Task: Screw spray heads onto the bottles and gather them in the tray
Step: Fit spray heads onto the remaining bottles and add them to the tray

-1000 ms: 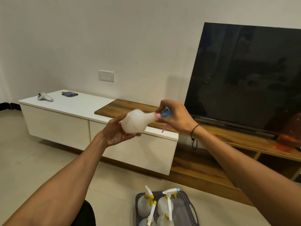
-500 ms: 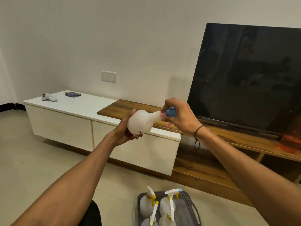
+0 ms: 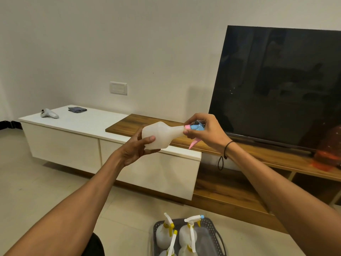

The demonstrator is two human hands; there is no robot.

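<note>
A white plastic bottle [image 3: 159, 134] lies sideways in the air at chest height, neck pointing right. My left hand [image 3: 136, 149] grips its round body from below. My right hand [image 3: 204, 132] pinches the blue spray head [image 3: 196, 127] with its pink collar at the bottle's neck; a pink trigger hangs down beneath it. On the floor at the bottom stands a grey perforated tray [image 3: 215, 235] holding several white bottles [image 3: 163, 237] with white and yellow spray heads fitted.
A low white cabinet [image 3: 77, 143] and a wooden TV bench [image 3: 258, 157] run along the wall behind my hands. A large dark TV [image 3: 276, 84] leans on the bench. A white controller [image 3: 48, 113] and a folded grey cloth [image 3: 77, 109] lie on the cabinet.
The bottle and both hands have shifted slightly right and lower. My right hand has turned on the spray head, and the pink trigger now shows hanging below it.
</note>
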